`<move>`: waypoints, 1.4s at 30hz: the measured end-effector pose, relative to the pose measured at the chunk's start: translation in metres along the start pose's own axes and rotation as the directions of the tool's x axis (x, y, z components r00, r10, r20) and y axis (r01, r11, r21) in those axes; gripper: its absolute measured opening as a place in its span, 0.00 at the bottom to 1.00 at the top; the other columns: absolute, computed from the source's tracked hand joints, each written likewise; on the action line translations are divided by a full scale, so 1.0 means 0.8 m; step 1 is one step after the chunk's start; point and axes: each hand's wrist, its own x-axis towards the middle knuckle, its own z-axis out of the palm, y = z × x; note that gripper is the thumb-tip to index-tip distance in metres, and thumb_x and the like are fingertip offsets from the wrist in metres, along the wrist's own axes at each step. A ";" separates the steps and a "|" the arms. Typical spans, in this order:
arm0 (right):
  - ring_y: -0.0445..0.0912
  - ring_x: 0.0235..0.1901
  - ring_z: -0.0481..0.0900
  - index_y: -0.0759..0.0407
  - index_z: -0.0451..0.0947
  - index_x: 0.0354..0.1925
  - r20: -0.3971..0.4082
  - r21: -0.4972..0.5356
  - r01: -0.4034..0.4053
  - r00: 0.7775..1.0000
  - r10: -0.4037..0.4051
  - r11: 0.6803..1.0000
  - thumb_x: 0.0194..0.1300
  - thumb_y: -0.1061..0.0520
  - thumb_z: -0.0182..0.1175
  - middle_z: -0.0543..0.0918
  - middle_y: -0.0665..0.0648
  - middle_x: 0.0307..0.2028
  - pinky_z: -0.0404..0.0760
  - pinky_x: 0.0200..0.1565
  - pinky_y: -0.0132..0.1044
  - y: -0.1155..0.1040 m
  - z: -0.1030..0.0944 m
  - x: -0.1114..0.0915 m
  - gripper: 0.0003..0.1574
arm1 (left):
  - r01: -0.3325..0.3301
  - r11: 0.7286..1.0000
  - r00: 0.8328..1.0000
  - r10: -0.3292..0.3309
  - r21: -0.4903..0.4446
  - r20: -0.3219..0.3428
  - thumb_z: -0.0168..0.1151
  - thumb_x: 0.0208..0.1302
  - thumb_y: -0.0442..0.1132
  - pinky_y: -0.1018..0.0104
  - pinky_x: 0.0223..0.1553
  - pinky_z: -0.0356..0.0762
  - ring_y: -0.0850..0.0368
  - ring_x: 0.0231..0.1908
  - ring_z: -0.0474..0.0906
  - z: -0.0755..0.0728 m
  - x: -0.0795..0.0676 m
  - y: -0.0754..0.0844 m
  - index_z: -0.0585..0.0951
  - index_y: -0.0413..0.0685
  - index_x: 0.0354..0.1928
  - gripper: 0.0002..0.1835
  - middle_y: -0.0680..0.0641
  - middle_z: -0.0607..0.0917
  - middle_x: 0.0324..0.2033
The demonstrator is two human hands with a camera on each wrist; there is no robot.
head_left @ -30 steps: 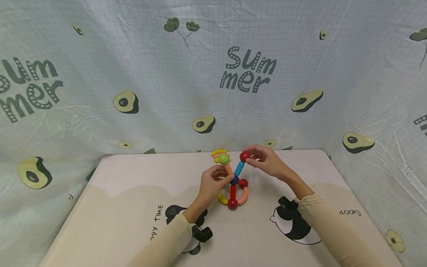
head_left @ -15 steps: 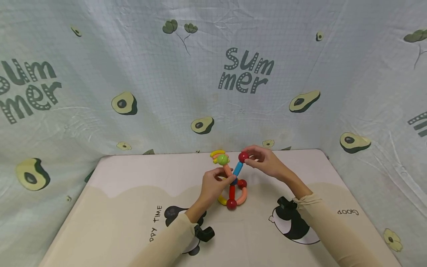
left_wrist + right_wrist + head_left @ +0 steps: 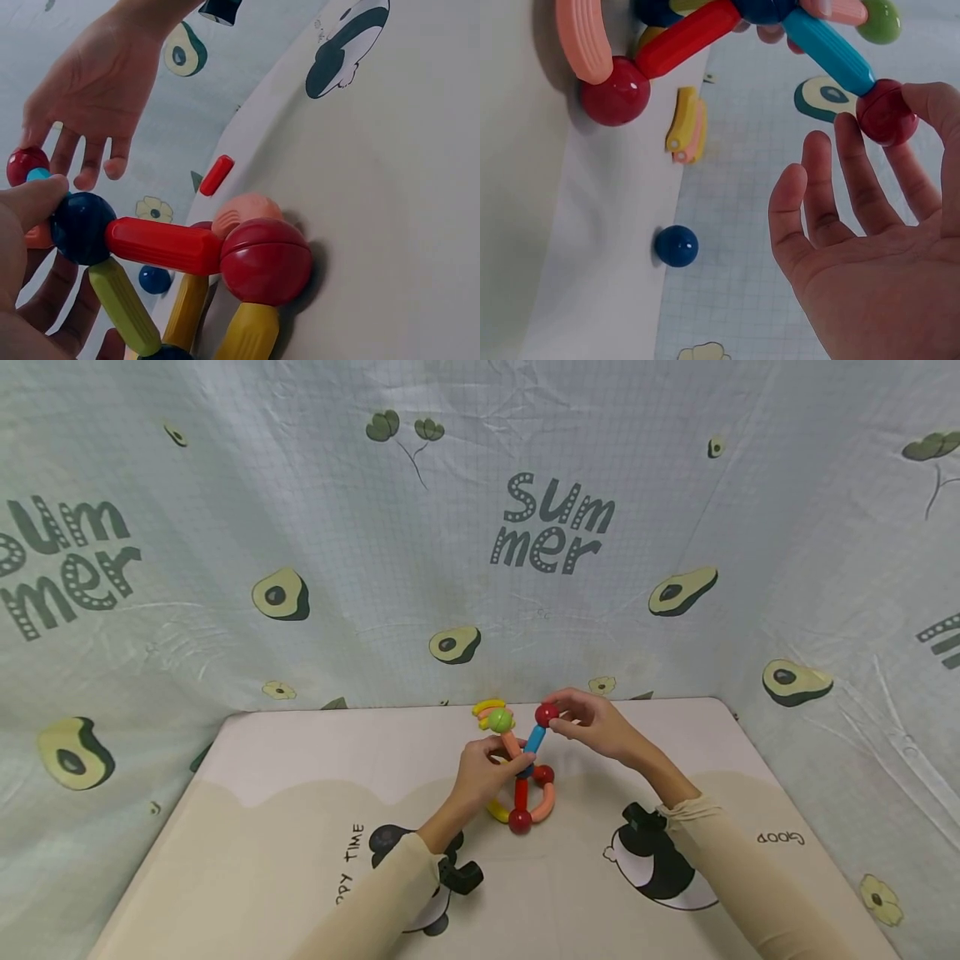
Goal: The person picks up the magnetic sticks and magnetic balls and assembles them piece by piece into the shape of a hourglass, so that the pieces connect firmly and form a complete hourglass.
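Note:
A toy built of magnetic balls and rods stands on the table between both hands. At its middle is a dark blue ball [image 3: 82, 228], which my left hand [image 3: 482, 774] grips with thumb and curled fingers. A salmon rod rises from it to a green ball [image 3: 500, 720]. Also from it, a light blue rod [image 3: 829, 51] slants up to a red ball [image 3: 887, 112], pinched between thumb and fingertips of my right hand [image 3: 597, 727]. Below, a red rod [image 3: 163, 245] joins the middle to a lower red ball [image 3: 266, 261]. Curved salmon and yellow rods form the base.
Loose curved yellow and salmon rods [image 3: 684, 127] lie near the table's back edge. A loose blue ball [image 3: 676, 246] and a loose red rod [image 3: 217, 175] also lie there. Behind the table [image 3: 292, 752] hangs a printed curtain [image 3: 360, 543].
My left hand has shifted slightly right, its thumb covering more of the dark blue ball. My right hand keeps its hold on the red ball, and the toy stands much as before.

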 end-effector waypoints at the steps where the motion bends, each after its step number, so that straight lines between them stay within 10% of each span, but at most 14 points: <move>1: 0.56 0.46 0.82 0.55 0.77 0.61 0.000 -0.002 0.001 1.000 -0.001 1.000 0.73 0.57 0.64 0.83 0.58 0.51 0.84 0.45 0.40 0.000 0.000 0.000 0.21 | 0.006 1.000 1.000 -0.006 0.000 0.009 0.73 0.65 0.49 0.63 0.44 0.78 0.55 0.42 0.78 -0.001 0.000 0.000 0.89 0.47 0.48 0.16 0.52 0.88 0.37; 30: 0.61 0.48 0.83 0.53 0.76 0.65 -0.038 0.052 -0.100 0.994 0.102 0.994 0.81 0.45 0.52 0.85 0.60 0.48 0.85 0.47 0.43 0.016 0.000 0.016 0.23 | 0.016 0.999 1.000 -0.017 0.033 0.005 0.73 0.65 0.50 0.63 0.41 0.79 0.55 0.40 0.78 -0.007 -0.004 0.004 0.89 0.46 0.47 0.17 0.51 0.89 0.36; 42: 0.64 0.43 0.82 0.61 0.79 0.62 -0.051 -0.119 -0.098 0.994 0.092 0.988 0.75 0.55 0.62 0.85 0.60 0.49 0.84 0.43 0.48 0.054 0.014 0.055 0.21 | -0.010 0.999 1.000 0.009 0.036 0.027 0.72 0.66 0.49 0.65 0.39 0.79 0.54 0.38 0.78 -0.025 -0.013 0.001 0.89 0.44 0.48 0.17 0.51 0.89 0.36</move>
